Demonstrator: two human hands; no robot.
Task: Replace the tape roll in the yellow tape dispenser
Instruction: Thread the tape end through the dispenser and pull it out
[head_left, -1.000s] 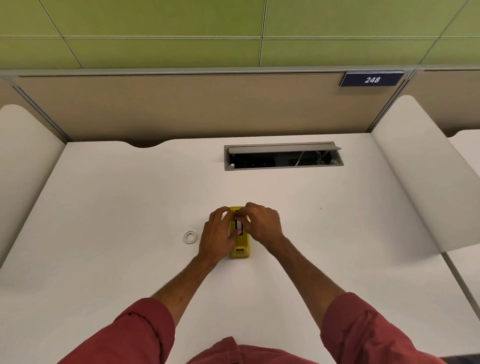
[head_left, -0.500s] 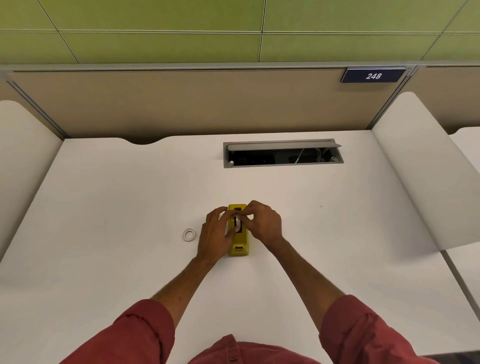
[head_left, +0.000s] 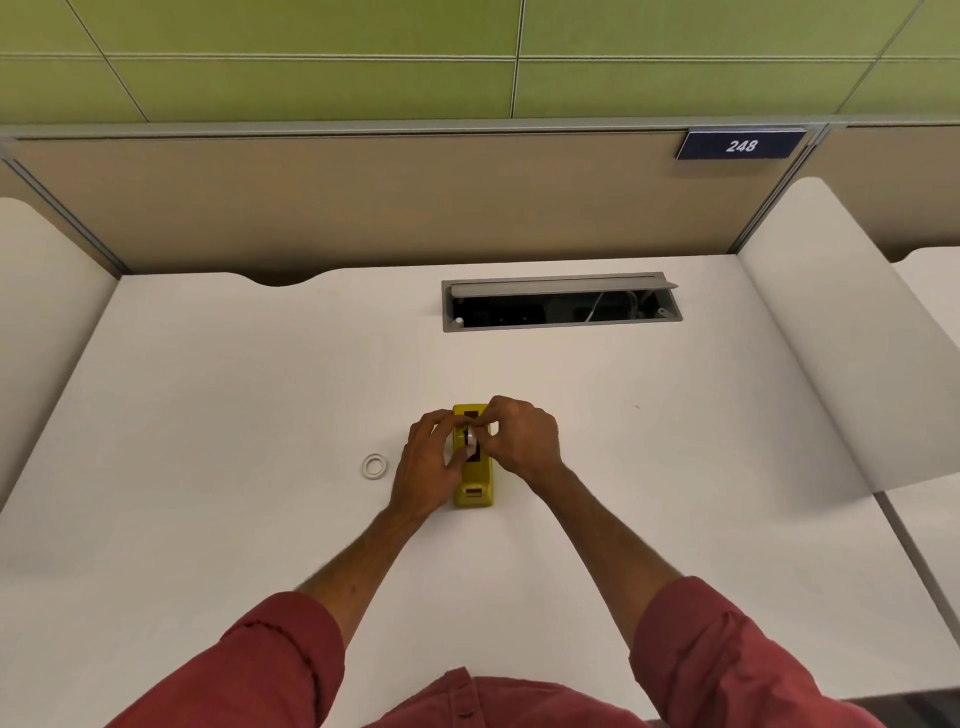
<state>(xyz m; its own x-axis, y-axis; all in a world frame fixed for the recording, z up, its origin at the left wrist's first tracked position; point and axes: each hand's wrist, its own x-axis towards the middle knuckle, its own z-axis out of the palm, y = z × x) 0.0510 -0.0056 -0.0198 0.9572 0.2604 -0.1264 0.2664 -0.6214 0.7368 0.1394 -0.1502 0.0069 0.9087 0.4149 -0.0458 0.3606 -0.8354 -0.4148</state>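
Observation:
The yellow tape dispenser (head_left: 475, 483) lies on the white desk, its cutter end toward me. A whitish tape roll (head_left: 471, 440) sits upright in the dispenser's slot, pinched between the fingers of both hands. My left hand (head_left: 428, 462) is against the dispenser's left side with its fingertips on the roll. From the right, my right hand (head_left: 522, 439) closes its thumb and forefinger on the roll's top. A small white ring, a bare tape core (head_left: 374, 465), lies flat on the desk left of my left hand.
An open grey cable hatch (head_left: 561, 301) with wires inside is set into the white desk (head_left: 208, 415) beyond the dispenser. Beige partition panels enclose the back, and curved white dividers stand at both sides.
Both hands stayed on the dispenser. The fingers shifted slightly on the roll, which now sits a little lower in the slot. The bare core has not moved.

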